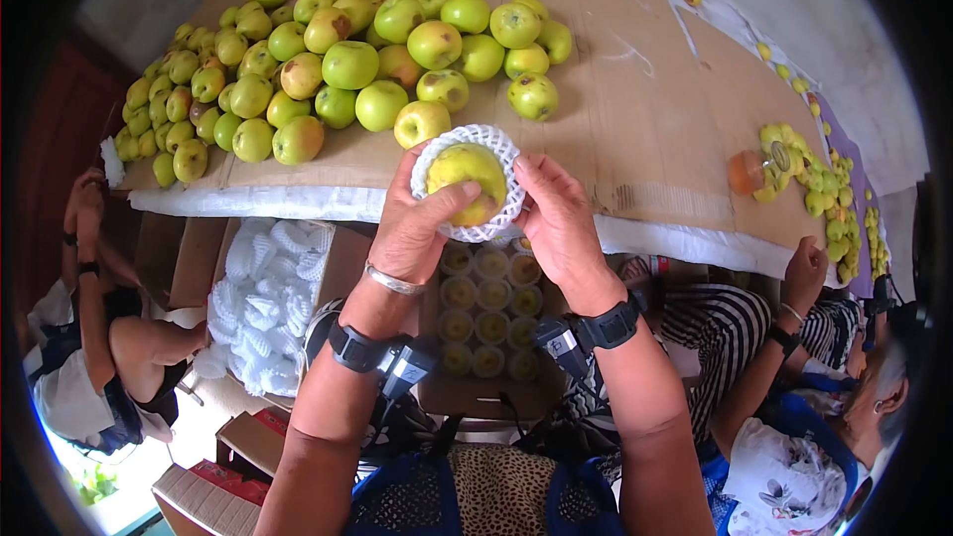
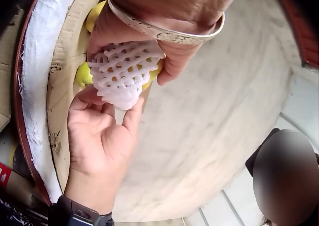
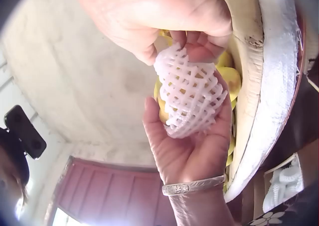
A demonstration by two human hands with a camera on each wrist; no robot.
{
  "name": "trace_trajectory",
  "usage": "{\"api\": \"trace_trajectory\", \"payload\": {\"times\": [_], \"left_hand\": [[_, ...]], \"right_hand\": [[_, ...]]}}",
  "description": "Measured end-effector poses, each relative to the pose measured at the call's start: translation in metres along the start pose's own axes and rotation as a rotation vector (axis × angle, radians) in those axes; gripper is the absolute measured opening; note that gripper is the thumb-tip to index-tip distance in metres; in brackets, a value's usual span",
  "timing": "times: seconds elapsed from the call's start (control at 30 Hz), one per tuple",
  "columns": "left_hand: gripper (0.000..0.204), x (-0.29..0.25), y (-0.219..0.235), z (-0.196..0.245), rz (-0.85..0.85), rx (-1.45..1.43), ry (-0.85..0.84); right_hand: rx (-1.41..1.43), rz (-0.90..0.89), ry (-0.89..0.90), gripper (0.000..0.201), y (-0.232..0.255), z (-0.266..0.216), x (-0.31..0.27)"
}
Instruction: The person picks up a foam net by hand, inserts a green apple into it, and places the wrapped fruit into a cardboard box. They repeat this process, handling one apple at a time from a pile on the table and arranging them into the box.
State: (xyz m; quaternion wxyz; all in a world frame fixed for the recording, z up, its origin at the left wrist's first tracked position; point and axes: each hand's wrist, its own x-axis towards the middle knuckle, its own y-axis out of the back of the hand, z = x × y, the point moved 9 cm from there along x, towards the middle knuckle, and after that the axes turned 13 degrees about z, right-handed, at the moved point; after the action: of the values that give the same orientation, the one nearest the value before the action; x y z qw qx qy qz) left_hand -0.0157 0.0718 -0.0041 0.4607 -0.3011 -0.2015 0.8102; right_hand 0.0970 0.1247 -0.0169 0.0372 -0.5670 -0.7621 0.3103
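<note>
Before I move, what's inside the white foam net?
One apple, showing at the opening of the net. The thumb of the left hand covers part of it; the sides show only through the mesh, the base not at all.

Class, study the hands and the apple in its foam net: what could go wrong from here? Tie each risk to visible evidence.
The apple might slip from the left hand and bruise, perhaps on the boxed apples below.
The net might tear if the right hand, pinching its edge, tugs hard.
A bump might send loose apples rolling off the table.
</note>
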Motion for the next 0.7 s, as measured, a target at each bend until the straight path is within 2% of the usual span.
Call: {"api": "trace_trajectory", "payload": {"times": [0.1,0.27,0.47,0.6,0.7], "left_hand": [[0.055,0.000,-0.004,0.001,-0.032,0.025,-0.030],[0.053,0.003,0.000,-0.008,-0.046,-0.057,0.066],[0.047,0.002,-0.003,-0.016,-0.062,-0.111,0.148],[0.045,0.000,-0.006,-0.023,-0.098,-0.183,0.245],[0.044,0.001,-0.006,-0.020,-0.079,-0.164,0.208]], "right_hand": [[0.074,0.000,-0.026,0.011,0.003,0.002,0.002],[0.167,0.007,-0.083,0.010,0.006,0.003,0.004],[0.102,0.076,-0.007,0.021,0.009,-0.003,0.003],[-0.136,0.095,0.133,0.025,0.012,-0.009,0.002],[-0.248,0.084,0.240,0.032,0.007,-0.018,0.000]]}}
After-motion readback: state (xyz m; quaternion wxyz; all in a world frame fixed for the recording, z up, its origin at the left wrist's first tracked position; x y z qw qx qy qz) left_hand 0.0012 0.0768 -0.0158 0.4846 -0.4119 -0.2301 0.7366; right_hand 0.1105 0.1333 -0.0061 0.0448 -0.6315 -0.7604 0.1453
